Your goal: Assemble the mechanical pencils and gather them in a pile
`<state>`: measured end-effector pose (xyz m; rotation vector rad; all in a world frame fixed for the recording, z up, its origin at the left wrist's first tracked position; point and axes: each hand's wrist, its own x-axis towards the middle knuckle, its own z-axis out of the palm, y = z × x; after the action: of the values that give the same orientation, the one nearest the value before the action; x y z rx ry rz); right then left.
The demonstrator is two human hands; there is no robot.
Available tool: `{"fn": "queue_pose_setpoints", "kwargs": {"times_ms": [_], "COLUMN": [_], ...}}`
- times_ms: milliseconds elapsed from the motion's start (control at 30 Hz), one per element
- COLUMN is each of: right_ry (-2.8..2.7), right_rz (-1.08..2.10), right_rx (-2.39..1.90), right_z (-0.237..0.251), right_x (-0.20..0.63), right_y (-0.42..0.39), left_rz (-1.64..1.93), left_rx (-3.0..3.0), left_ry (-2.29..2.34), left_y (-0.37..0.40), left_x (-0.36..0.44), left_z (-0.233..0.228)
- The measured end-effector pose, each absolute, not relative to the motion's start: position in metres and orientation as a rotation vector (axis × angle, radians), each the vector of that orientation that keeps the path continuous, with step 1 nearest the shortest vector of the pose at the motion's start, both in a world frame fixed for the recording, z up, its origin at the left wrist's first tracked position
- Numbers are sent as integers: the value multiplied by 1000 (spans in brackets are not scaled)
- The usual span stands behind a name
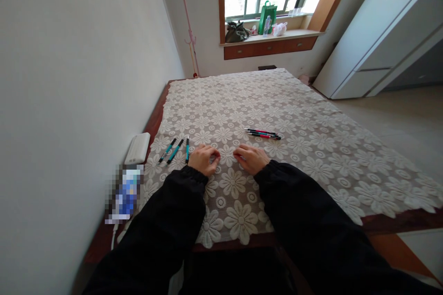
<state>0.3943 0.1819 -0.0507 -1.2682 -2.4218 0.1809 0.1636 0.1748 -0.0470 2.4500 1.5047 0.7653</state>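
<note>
While both hands rest curled on the lace cloth [294, 115], nothing appears to be gripped: in the head view the left hand [205, 158] lies knuckles-up with fingers folded loosely under, and the right hand [250, 157] sits the same way just beside it, the two close but apart; whether anything small is pinched beneath the fingers cannot be told. Three teal pens [176, 150] lie just left of the left hand, fanned slightly, the nearest one almost touching the knuckles. A second group, the red and black pens [263, 134], lies bunched together ahead of the right hand and a little to its right, near but not touching. Black sleeves cover both forearms. A white power bank [137, 148] sits on the bare wood at the cloth's left edge by the wall; a blurred item lies below it. Further off: a window sill with a green bag [267, 10], and a white cabinet [380, 41] at right. Judgement: the hands look parked between the two colour groups, a pause with no pen in hand. A next move would call for uncurling one hand and a fingertip pinch on a thin barrel lying flat on textured lace, lifting one without dragging its neighbours.
</note>
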Motion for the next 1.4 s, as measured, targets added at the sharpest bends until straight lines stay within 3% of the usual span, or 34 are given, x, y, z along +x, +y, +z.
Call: {"fn": "queue_pose_setpoints", "kwargs": {"times_ms": [500, 1033, 1200, 1400], "right_ry": [-2399, -2393, -2359, -2348], "right_rz": [180, 375, 400, 337], "right_rx": [-1240, -1090, -1148, -1306], "right_z": [-50, -54, -53, -52], "right_x": [394, 389, 389, 392], "right_y": [181, 181, 181, 183], "left_rz": [841, 975, 1034, 834], "left_rx": [2408, 2407, 2375, 2369], "left_ry": [1530, 1253, 1432, 1655], "left_y": [173, 174, 178, 181], "left_x": [167, 169, 167, 162], "left_z": [-48, -53, -57, -61]}}
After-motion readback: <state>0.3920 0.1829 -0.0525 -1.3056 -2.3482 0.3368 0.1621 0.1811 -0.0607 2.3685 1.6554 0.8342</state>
